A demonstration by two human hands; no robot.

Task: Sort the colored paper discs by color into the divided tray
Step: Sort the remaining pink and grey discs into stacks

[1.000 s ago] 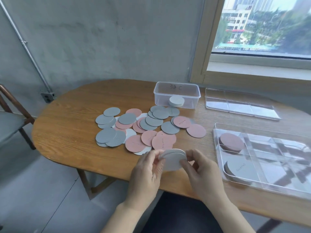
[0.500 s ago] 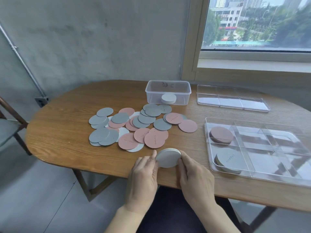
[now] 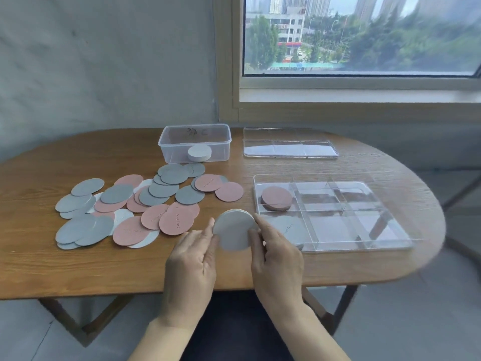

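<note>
Both hands, left and right, pinch white disc stack just left of tray; loose discs farther left.

In front of me is a wooden table. Behind it I see a grey wall and a window showing trees and buildings.

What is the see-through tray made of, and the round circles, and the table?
The divided tray looks like clear hard plastic: glossy, and the table shows through it. The discs seem matte paper or thin card: flat, dull and overlapping loosely. The table looks like wood or wood veneer, with visible grain and a soft sheen.
</note>
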